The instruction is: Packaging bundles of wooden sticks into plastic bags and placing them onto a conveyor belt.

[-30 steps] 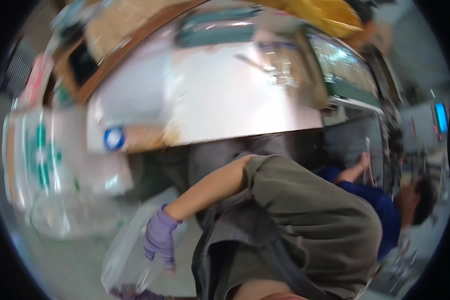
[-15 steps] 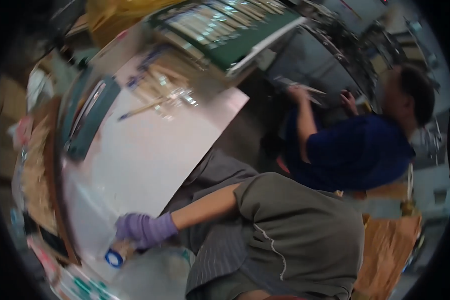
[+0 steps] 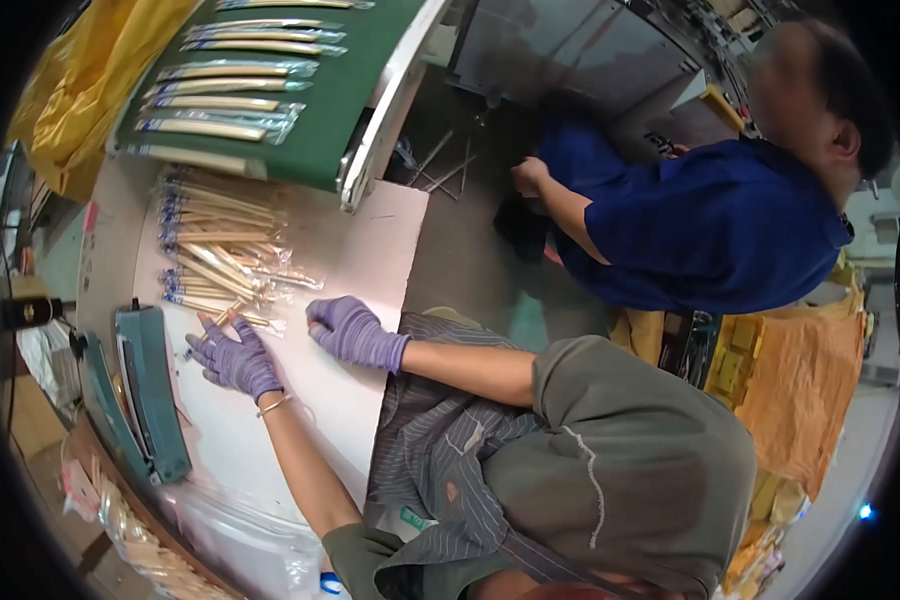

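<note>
Both my hands wear purple fingerless-style gloves over the white work surface. My left hand has its fingers spread at the lower end of a pile of clear-wrapped wooden sticks with blue-marked ends, fingertips by the lowest packs. Just right of it, my right hand is curled with fingertips tucked down; whether anything is in it is hidden. A teal long-bodied device, seemingly a bag sealer, lies left of my left forearm.
A green conveyor with wrapped sticks in rows stands beyond the pile. A yellow bag is at upper left. A co-worker in blue stands close on the right, near metal machinery. Plastic sheets lie at lower left.
The view has swung toward the stick pile and conveyor. My hands have moved from the plastic bag and roll to beside the pile. The co-worker's hand has come lower.
</note>
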`<act>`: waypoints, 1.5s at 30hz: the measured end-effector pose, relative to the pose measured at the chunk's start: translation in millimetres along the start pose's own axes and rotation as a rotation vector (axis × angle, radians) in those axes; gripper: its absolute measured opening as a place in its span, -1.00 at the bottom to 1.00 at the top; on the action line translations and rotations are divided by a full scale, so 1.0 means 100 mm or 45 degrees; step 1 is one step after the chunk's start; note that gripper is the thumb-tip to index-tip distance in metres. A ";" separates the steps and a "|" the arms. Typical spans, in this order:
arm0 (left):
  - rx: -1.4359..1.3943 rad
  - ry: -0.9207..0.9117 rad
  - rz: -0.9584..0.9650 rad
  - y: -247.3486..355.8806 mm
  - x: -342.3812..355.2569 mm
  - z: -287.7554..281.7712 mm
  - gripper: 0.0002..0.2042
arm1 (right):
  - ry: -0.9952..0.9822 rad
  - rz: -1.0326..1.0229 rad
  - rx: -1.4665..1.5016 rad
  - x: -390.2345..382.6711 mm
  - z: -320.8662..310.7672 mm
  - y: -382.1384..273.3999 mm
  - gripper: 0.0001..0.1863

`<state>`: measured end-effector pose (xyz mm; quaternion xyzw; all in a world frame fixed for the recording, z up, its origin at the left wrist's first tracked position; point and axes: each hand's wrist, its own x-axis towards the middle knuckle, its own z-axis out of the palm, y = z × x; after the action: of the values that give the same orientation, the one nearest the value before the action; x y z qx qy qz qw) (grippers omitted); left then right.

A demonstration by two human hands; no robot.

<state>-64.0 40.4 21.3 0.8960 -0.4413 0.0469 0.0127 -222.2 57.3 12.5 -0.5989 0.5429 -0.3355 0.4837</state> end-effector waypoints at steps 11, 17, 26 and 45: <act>-1.113 0.108 0.430 -0.09 0.30 0.38 -0.66 | 0.021 -0.216 0.141 2.17 0.28 -0.70 -0.55; -1.359 0.121 0.086 -0.33 0.56 0.51 -0.63 | -0.234 -0.285 -0.119 2.17 0.50 -0.73 -0.49; -2.464 -0.876 -0.384 -0.08 0.97 0.08 -0.40 | 0.024 0.060 -0.171 1.69 0.61 -0.88 -0.39; -1.776 0.173 0.351 -1.59 -0.01 -0.85 -0.64 | -0.771 -0.826 0.837 0.66 0.51 -1.73 0.02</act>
<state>54.8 143.5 108.3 0.6102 -0.4758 -0.1895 0.6044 -106.8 -6.3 151.9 -0.6226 0.0336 -0.4320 0.6517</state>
